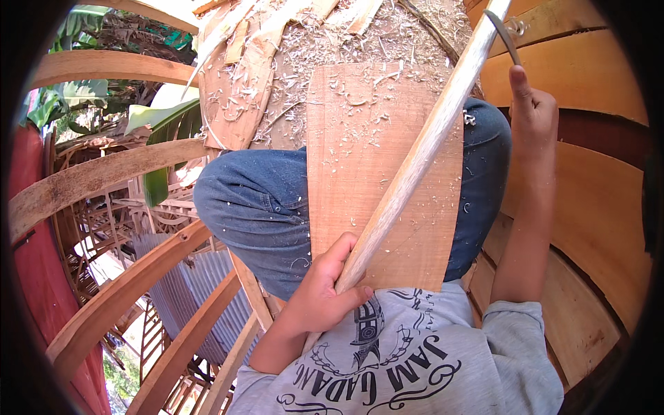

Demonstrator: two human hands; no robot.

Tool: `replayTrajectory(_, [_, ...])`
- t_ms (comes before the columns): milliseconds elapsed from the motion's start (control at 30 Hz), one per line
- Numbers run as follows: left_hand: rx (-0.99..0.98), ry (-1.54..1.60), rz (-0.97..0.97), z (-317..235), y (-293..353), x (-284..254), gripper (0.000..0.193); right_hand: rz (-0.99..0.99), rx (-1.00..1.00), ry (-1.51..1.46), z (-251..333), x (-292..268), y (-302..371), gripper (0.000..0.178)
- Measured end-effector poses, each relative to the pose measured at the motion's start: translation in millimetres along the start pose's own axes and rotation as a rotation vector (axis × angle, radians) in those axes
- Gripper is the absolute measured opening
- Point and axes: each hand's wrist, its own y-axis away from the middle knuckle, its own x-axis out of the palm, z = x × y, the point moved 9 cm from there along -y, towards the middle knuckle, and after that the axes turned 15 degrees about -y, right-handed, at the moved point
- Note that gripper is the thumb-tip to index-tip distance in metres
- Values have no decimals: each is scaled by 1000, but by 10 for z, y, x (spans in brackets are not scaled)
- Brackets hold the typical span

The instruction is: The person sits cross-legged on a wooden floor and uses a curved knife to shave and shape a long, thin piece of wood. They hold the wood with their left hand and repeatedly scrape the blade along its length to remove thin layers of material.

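Observation:
A long pale wooden pole (422,149) slants from my belly up to the top right, its surface roughly shaved. My left hand (321,287) is closed around it near its lower end, close to my grey shirt. At the upper right, my right hand (534,114) grips a curved knife (508,45) with the thumb pressed against the blade; its handle is hidden in the fist. The blade bends over to the pole's upper part, with a thin wood curl beside it. Beneath the pole a flat brown board (353,180) lies across my lap between my jeans-clad knees.
Wood shavings (346,41) and thin wood pieces (238,90) litter the surface ahead. Wide curved planks (574,194) form a wall close on my right. Curved wooden ribs (111,176) stand at left, with corrugated metal (207,290) and green leaves (162,117) beyond.

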Motion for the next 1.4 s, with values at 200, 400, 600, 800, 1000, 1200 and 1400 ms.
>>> replayTrajectory(200, [-21, 274, -2, -15, -55, -210, 33, 416, -290, 218, 483, 920, 1189, 74])
replayTrajectory(400, [6, 269, 27, 15, -73, -167, 37, 368, -237, 263, 407, 944, 1084, 74])
replayTrajectory(600, [-26, 260, 4, -2, -87, -166, 47, 310, -281, 256, 451, 924, 987, 76])
replayTrajectory(800, [-16, 193, 31, 53, -34, -60, 43, 83, -138, 164, 121, 616, 448, 80])
replayTrajectory(1000, [24, 157, 93, 20, -8, 27, 39, -44, -6, 17, -62, 138, 92, 78])
replayTrajectory(1200, [-25, 56, -133, -7, 4, -253, 38, 433, -182, 260, 401, 871, 985, 67])
replayTrajectory(1400, [80, -265, -290, -178, 67, -366, 37, 434, -326, 296, 418, 900, 1207, 74])
